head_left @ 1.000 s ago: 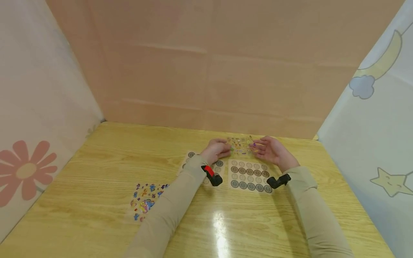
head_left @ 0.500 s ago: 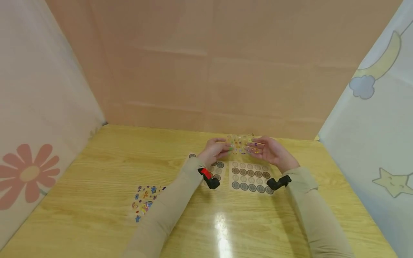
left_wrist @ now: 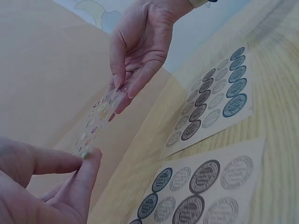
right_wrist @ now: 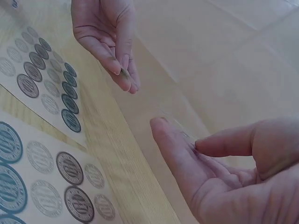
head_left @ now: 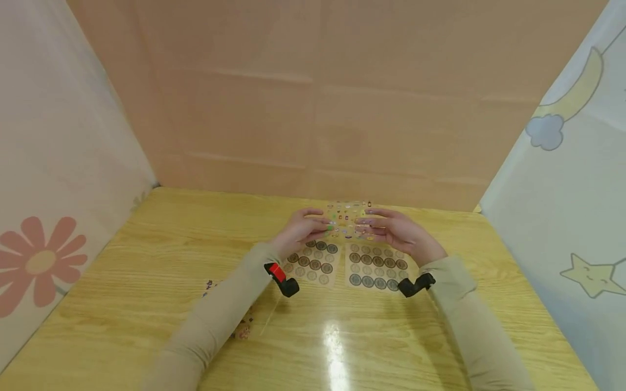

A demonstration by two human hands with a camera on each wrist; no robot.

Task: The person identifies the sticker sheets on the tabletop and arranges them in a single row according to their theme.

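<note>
A clear sticker sheet with tiny colourful pictures is stretched between both hands, raised over the back of the table. My left hand pinches its left edge between thumb and index finger; a green spot shows at that grip in the left wrist view. On the opposite edge, the thumb and fingers of my right hand pinch the sheet. Seen from the right wrist, the sheet is nearly edge-on and faint. Below the hands lie two sheets of round coin-like stickers, the left one and the right one.
Another clear sheet with colourful stickers lies at the front left, mostly hidden under my left forearm. The wooden table meets a tan cloth backdrop behind, with printed cloth walls on both sides.
Both hands have shifted left and lifted slightly with the clear sheet. More of the left coin-sticker sheet shows, while my left forearm now covers more of the front-left sheet.
</note>
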